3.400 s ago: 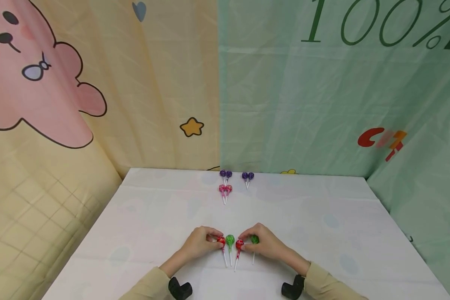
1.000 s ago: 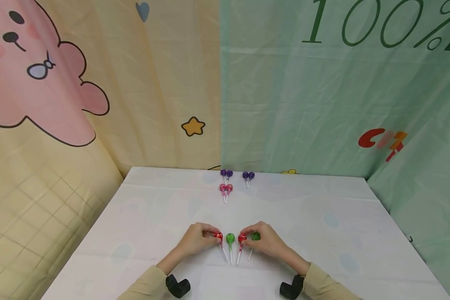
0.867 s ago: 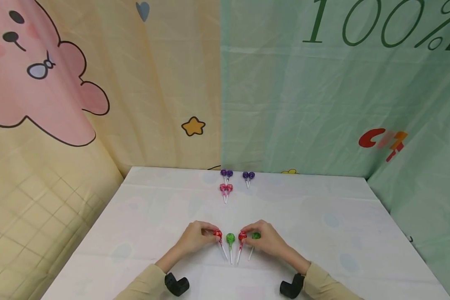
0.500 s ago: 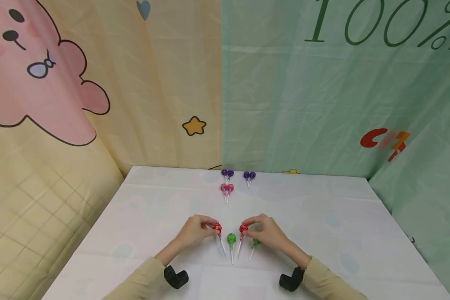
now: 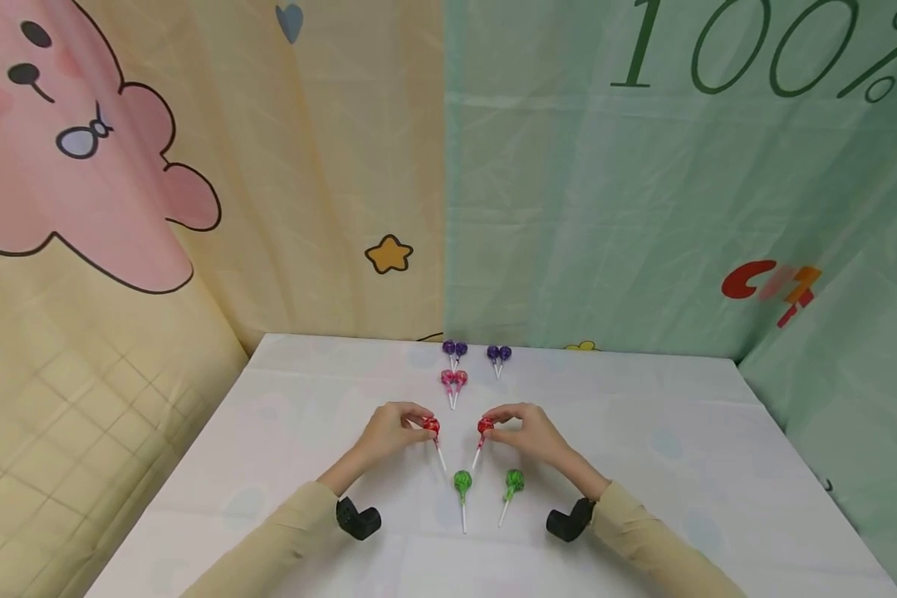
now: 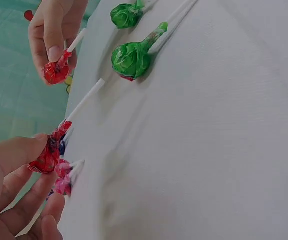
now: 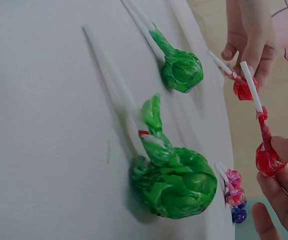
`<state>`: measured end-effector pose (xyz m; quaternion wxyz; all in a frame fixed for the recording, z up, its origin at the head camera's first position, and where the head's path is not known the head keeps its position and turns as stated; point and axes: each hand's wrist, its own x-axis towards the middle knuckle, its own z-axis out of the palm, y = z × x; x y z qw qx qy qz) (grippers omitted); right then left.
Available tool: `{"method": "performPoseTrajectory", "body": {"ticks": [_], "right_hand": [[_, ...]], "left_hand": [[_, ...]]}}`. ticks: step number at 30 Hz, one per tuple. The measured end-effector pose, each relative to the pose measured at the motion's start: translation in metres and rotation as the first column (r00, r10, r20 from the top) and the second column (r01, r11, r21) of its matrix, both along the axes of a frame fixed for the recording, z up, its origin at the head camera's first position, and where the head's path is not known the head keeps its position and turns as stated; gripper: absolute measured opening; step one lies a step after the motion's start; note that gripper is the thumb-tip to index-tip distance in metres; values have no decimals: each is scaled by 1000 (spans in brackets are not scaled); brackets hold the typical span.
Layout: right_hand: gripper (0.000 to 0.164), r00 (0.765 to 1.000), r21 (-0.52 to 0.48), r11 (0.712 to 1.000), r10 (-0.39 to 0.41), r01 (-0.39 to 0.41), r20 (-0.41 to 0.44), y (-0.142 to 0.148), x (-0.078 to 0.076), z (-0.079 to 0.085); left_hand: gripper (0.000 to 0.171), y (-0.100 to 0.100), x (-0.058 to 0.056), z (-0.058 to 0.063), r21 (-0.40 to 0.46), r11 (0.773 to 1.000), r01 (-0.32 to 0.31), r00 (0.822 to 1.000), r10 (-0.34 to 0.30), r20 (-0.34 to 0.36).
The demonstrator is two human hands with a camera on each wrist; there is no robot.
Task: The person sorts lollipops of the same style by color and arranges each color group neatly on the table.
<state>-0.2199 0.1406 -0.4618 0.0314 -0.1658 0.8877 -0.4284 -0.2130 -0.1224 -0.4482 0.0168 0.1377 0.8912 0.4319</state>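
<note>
My left hand (image 5: 392, 432) pinches a red-wrapped lollipop (image 6: 45, 157) by its candy head between thumb and fingers, the white stick pointing back toward me. Opposite it, my right hand (image 5: 529, 433) pinches a second red lollipop (image 7: 269, 157) the same way. In both wrist views the red lollipops are raised over the table. Nearer to me, two green lollipops lie on the white tabletop: one in the middle (image 5: 463, 482) and one to its right (image 5: 514, 480), sticks toward me.
Beyond the hands, a pair of pink lollipops (image 5: 453, 379) lies below a purple pair (image 5: 454, 349). Another purple pair (image 5: 499, 354) is to their right near the back edge of the white table (image 5: 306, 374). Printed curtains (image 5: 568, 208) hang behind. Black wrist mounts (image 5: 359, 519) sit on both wrists.
Both hands have moved away from me, taking the two red lollipops out from beside the green ones. The green lollipops stay behind, and the right one is now fully uncovered.
</note>
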Motion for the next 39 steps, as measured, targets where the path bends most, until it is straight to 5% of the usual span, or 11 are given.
{"method": "performPoseTrajectory", "body": {"ticks": [19, 31, 39], "right_hand": [[24, 994, 47, 994, 100, -99, -31, -15, -54, -4], [25, 987, 51, 988, 149, -147, -53, -22, -71, -13], [26, 987, 82, 983, 160, -162, 24, -24, -71, -6]], "left_hand": [[30, 13, -43, -5, 4, 1000, -16, 1000, 16, 20], [28, 19, -53, -17, 45, 997, -61, 994, 56, 96], [26, 24, -56, -20, 18, 998, -57, 993, 55, 107]]}}
